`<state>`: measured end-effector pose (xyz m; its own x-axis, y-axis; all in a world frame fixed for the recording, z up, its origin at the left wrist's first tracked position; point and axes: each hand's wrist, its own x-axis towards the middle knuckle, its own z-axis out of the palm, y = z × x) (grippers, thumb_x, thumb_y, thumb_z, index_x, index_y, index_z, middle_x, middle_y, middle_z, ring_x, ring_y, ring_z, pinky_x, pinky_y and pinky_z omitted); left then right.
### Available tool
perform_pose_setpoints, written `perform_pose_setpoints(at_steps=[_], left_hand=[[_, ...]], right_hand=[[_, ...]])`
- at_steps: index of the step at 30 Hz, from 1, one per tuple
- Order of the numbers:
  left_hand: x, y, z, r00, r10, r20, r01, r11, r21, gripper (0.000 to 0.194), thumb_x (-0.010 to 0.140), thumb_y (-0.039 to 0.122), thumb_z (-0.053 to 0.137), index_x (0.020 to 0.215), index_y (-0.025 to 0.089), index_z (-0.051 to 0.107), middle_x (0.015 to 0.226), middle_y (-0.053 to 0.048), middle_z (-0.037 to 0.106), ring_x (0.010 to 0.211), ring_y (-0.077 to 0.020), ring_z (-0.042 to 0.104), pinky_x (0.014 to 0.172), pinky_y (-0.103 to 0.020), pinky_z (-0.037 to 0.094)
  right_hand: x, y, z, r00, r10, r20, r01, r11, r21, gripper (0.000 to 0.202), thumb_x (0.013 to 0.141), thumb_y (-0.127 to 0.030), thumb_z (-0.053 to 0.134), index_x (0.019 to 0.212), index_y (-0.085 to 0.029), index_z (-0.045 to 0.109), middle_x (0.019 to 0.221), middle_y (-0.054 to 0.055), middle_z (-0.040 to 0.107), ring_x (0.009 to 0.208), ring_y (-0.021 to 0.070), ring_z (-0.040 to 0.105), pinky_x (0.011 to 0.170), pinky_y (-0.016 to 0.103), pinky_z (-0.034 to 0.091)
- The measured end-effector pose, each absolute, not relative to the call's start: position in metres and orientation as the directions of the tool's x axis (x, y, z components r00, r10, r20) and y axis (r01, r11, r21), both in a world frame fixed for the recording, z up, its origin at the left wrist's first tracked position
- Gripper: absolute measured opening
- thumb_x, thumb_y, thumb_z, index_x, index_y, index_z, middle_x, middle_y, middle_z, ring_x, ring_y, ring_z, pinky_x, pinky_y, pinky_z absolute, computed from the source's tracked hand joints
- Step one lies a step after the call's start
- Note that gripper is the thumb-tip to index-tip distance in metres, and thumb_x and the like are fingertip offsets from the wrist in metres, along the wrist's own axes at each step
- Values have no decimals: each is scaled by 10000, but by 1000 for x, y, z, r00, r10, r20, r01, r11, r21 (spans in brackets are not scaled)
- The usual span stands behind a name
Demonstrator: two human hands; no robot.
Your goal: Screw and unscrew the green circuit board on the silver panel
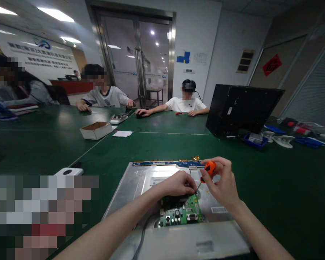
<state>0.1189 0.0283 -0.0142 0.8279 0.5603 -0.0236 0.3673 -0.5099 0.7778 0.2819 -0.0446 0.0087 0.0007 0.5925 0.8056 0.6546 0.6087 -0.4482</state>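
Observation:
My right hand (224,182) grips an orange and black screwdriver (209,167), its shaft slanting down to the left. The tip meets the upper right corner of a green circuit board (182,213). Fingers curled together, my left hand (180,183) rests at that same corner by the tip; whatever it may pinch is hidden. The board is mounted on the silver metal back of a display panel (137,180), which lies flat before me. A narrow blue circuit strip (159,164) runs along the panel's far edge. A dark cable (143,234) passes beside the board.
A black monitor casing (238,108) stands at the back right, near a blue tray (256,140) of small parts. An open cardboard box (96,130) and white paper (122,133) lie on the green table (157,146). Several people sit around it.

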Motion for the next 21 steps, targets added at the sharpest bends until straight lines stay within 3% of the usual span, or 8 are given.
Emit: perform_pose_setpoints(at_steps=[10, 17, 21], left_hand=[[119, 30, -18, 831, 557, -1, 357, -532, 768, 134, 737, 81, 641, 785, 129, 757, 669, 9, 657, 621, -123, 556, 610, -190, 405], [119, 30, -16, 824, 566, -21, 369, -509, 778, 149, 730, 66, 636, 789, 126, 759, 681, 1, 674, 624, -122, 563, 612, -189, 409], [119, 29, -15, 822, 568, -30, 374, -500, 782, 163, 720, 61, 636, 796, 131, 763, 693, -3, 686, 631, -127, 569, 618, -194, 414]], right_hand=[[283, -46, 12, -47, 620, 783, 687, 589, -425, 269, 958, -224, 453, 1226, -222, 472, 926, 53, 608, 634, 120, 627, 452, 192, 499], [284, -46, 12, 28, 619, 785, 683, 562, -467, 289, 894, -316, 598, 1121, -220, 445, 853, 32, 664, 532, 116, 601, 437, 209, 498], [282, -44, 10, 65, 621, 781, 651, 567, -505, 282, 897, -293, 590, 1089, -222, 396, 795, 12, 668, 500, 111, 592, 393, 184, 464]])
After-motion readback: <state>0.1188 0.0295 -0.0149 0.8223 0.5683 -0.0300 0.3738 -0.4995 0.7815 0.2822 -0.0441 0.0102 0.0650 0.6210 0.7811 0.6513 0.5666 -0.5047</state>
